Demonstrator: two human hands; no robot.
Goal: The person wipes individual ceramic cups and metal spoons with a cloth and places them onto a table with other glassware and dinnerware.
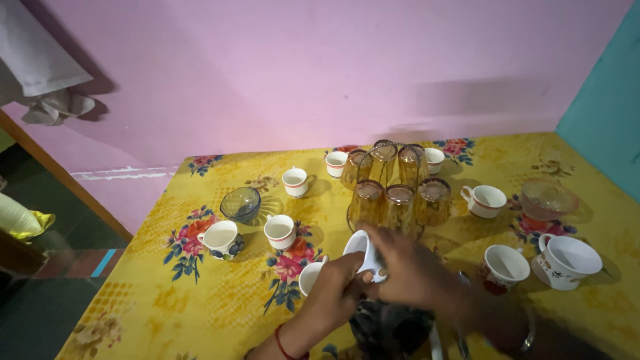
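Both my hands meet at the table's near middle around a small white cup (359,245). My right hand (410,270) grips the tilted cup from above. My left hand (337,293), with a red thread at the wrist, is closed against the cup's lower side. Another white cup (308,278) stands just left of my left hand. Behind my hands stands a wire rack (393,193) hung with several amber glasses. A dark object (387,330) lies under my wrists; I cannot tell what it is.
A yellow floral tablecloth (200,293) covers the table. Several white cups stand about, such as one with a red band (294,181) and a floral mug (567,261). A dark glass bowl (241,203) sits at left, a pinkish glass bowl (548,199) at right. The pink wall (300,73) is behind.
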